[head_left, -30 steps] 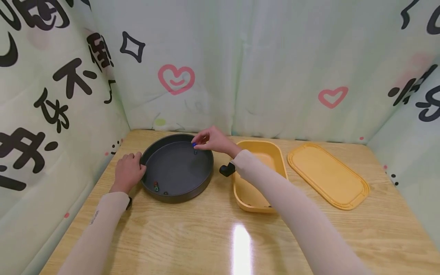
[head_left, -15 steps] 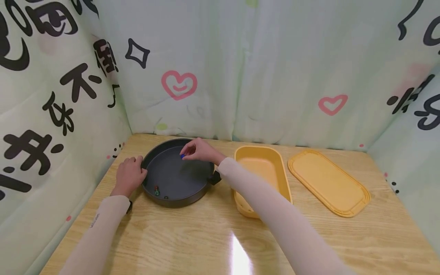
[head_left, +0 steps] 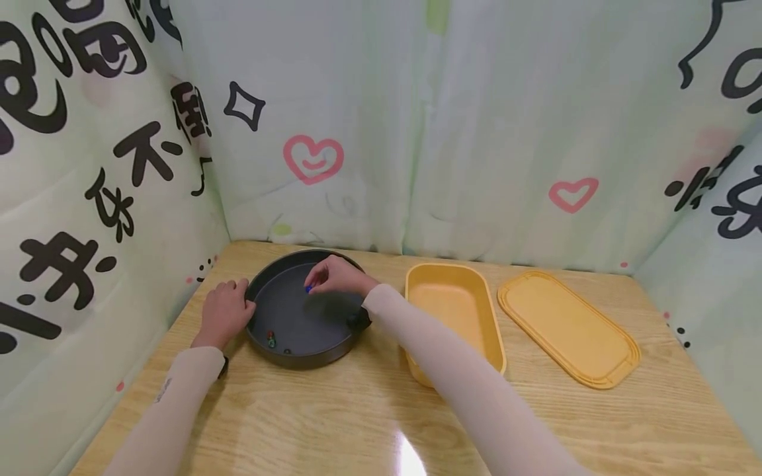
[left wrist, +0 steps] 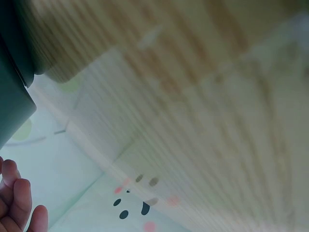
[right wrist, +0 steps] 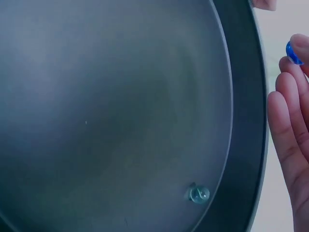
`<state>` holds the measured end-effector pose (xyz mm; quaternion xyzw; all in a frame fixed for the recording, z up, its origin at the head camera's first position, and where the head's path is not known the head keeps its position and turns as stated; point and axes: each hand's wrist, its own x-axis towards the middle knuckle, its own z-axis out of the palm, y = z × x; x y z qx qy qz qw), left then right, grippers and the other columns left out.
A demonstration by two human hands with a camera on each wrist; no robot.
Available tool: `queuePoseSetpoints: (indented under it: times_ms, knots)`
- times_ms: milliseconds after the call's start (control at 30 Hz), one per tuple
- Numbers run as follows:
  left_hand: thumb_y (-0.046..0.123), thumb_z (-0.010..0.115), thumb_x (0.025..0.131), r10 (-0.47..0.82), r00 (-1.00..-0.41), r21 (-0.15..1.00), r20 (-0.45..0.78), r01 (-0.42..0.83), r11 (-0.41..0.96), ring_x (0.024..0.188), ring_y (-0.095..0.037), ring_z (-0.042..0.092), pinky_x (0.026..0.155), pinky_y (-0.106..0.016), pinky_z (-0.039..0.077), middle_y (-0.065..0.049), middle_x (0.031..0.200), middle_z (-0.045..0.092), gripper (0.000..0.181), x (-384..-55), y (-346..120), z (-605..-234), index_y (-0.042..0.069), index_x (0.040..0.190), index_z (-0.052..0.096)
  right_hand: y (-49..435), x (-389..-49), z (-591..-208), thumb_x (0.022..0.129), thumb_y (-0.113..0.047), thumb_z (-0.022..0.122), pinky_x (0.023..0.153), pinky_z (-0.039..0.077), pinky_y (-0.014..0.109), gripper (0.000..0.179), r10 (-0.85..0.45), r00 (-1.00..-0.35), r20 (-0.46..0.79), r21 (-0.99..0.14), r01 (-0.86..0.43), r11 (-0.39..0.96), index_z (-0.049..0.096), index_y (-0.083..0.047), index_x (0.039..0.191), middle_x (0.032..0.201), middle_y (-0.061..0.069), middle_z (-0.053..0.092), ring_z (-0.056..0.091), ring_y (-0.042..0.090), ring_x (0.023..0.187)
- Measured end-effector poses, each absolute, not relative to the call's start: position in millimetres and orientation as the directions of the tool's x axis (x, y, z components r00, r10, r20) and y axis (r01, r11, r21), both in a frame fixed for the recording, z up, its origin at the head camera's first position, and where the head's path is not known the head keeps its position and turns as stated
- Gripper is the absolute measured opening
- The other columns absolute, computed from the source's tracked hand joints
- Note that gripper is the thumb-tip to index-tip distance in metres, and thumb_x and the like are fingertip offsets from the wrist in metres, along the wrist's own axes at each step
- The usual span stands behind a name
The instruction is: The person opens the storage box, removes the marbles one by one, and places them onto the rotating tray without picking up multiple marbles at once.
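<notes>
A round dark grey pan [head_left: 297, 318] stands on the left of the table. My left hand [head_left: 223, 312] grips its left rim; in the left wrist view a few curled fingers [left wrist: 19, 200] show beside the pan's outer wall [left wrist: 12, 92]. Over the pan, my right hand [head_left: 338, 275] pinches a blue glass marble [right wrist: 292, 54] between thumb and finger. Small marbles [head_left: 271, 340] in reddish and green tones lie near the pan's lower left, with another dark one [head_left: 288, 352] beside them. The right wrist view shows a clear greenish marble [right wrist: 199, 194] by the pan wall.
A yellow rectangular box [head_left: 455, 297], partly hidden by my right forearm, stands right of the pan. Its matching flat lid [head_left: 568, 327] lies farther right on the wooden table [head_left: 309, 423]. Patterned curtains [head_left: 488, 132] enclose the back and sides.
My right hand has moved left, farther over the pan, still holding the blue marble. The left hand stays on the rim. The head view has tilted up slightly.
</notes>
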<state>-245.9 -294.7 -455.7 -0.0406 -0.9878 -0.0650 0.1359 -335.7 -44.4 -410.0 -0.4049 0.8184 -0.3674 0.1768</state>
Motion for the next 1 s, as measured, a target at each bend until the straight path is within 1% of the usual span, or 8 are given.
queuePoseSetpoints:
  times_ms: [167, 333, 567, 700, 1000]
  knots:
    - [0.012, 0.050, 0.080, 0.059, -0.960, 0.122, 0.275, 0.095, 0.988, 0.075, -0.036, 0.052, 0.065, -0.049, 0.043, -0.022, 0.086, 0.057, 0.029, -245, -295, -460, -0.004, 0.104, 0.055, -52, -339, -415, 0.081, -0.010, 0.072, 0.073, 0.050, 0.015, 0.017, -0.797, -0.604, -0.017, -0.716, -0.549, 0.431, 0.073, -0.003, 0.096, 0.094, 0.010, 0.073, 0.066, 0.009, 0.081]
    - [0.012, 0.049, 0.080, 0.051, -0.960, 0.128, 0.274, 0.090, 0.988, 0.078, -0.037, 0.052, 0.067, -0.050, 0.043, -0.023, 0.087, 0.057, 0.029, -245, -294, -461, -0.004, 0.104, 0.055, -59, -343, -421, 0.081, -0.010, 0.072, 0.072, 0.050, 0.015, 0.016, -0.793, -0.608, -0.049, -0.712, -0.535, 0.454, 0.073, -0.003, 0.095, 0.093, 0.011, 0.073, 0.065, 0.010, 0.080]
    - [0.012, 0.049, 0.081, 0.045, -0.962, 0.130, 0.268, 0.082, 0.988, 0.081, -0.039, 0.054, 0.071, -0.052, 0.044, -0.025, 0.092, 0.058, 0.033, -245, -294, -460, -0.005, 0.109, 0.055, -65, -350, -433, 0.079, -0.008, 0.073, 0.067, 0.048, 0.013, 0.012, -0.778, -0.616, -0.123, -0.694, -0.507, 0.511, 0.074, -0.003, 0.090, 0.089, 0.010, 0.073, 0.060, 0.002, 0.070]
    - [0.012, 0.050, 0.082, 0.043, -0.962, 0.129, 0.270, 0.081, 0.988, 0.082, -0.039, 0.054, 0.072, -0.052, 0.044, -0.025, 0.094, 0.059, 0.034, -245, -294, -459, -0.005, 0.110, 0.055, -66, -353, -436, 0.077, -0.007, 0.075, 0.065, 0.047, 0.013, 0.011, -0.775, -0.610, -0.167, -0.661, -0.514, 0.547, 0.074, -0.004, 0.088, 0.086, 0.009, 0.073, 0.059, 0.001, 0.068]
    - [0.012, 0.050, 0.082, 0.044, -0.961, 0.128, 0.274, 0.082, 0.988, 0.081, -0.038, 0.053, 0.071, -0.052, 0.044, -0.024, 0.092, 0.058, 0.032, -245, -294, -458, -0.004, 0.108, 0.054, -69, -354, -443, 0.076, -0.007, 0.076, 0.062, 0.044, 0.012, 0.008, -0.763, -0.613, -0.206, -0.594, -0.541, 0.595, 0.074, -0.005, 0.083, 0.080, 0.005, 0.071, 0.054, 0.001, 0.065]
